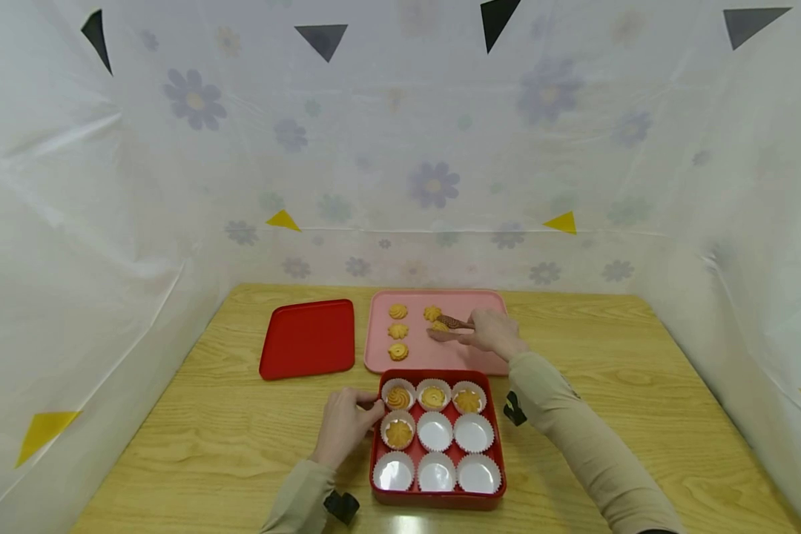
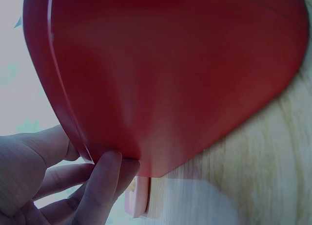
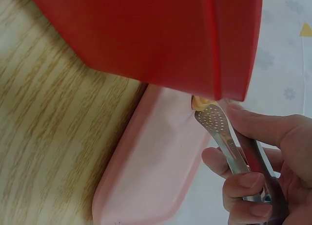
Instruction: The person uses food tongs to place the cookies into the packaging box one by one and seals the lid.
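A red box (image 1: 434, 501) holds rows of white paper cups (image 1: 472, 432); several hold piped cookies (image 1: 397, 434), and the others are bare inside. My left hand (image 1: 347, 424) pinches the box's far left edge, its thumb at the rim and fingers against the outer wall in the left wrist view. Beyond the box, my right hand (image 1: 494, 331) holds metal tongs (image 3: 229, 149) over the pink tray (image 1: 467, 357). The tong tips lie at either side of a cookie (image 1: 439, 326); whether both touch it I cannot tell.
More cookies (image 1: 397, 331) stand in a column on the pink tray's left, with another cookie (image 1: 432, 313) behind the tongs. Left of that tray lies a flat red lid (image 1: 308, 338). Everything rests on a wooden table (image 1: 614, 371) enclosed by white sheeting (image 1: 400, 126).
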Tool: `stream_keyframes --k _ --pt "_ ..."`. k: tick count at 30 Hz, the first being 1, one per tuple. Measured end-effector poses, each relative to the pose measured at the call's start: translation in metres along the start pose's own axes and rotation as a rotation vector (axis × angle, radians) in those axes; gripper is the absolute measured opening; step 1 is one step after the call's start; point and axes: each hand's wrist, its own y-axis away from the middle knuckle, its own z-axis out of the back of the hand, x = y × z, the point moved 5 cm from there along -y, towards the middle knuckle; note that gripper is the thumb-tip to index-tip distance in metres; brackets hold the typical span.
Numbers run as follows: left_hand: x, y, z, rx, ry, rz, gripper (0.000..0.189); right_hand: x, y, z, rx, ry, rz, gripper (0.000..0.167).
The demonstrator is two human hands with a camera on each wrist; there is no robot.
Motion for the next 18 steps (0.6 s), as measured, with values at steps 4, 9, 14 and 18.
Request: stream_keyframes --k 4,9,14,18 --pt "-0.0024 0.0015 0.0011 -0.022 -0.007 -0.026 0.023 0.0001 -0.0001 -0.0003 -0.004 0.011 -0.009 0.035" --pt "-0.0022 0.0008 0.0006 -0.008 0.0 0.002 0.023 0.0017 0.0011 0.0004 -0.008 0.025 -0.007 0.038" --pt "-0.0001 -0.0003 -0.0007 0.011 -0.006 0.012 0.023 0.0036 0.003 0.0022 -0.017 0.035 0.002 0.033" --pt "-0.0003 -0.0004 -0.0003 0.013 -0.003 0.015 0.023 0.0047 0.0036 0.0032 -0.026 0.045 0.003 0.03"
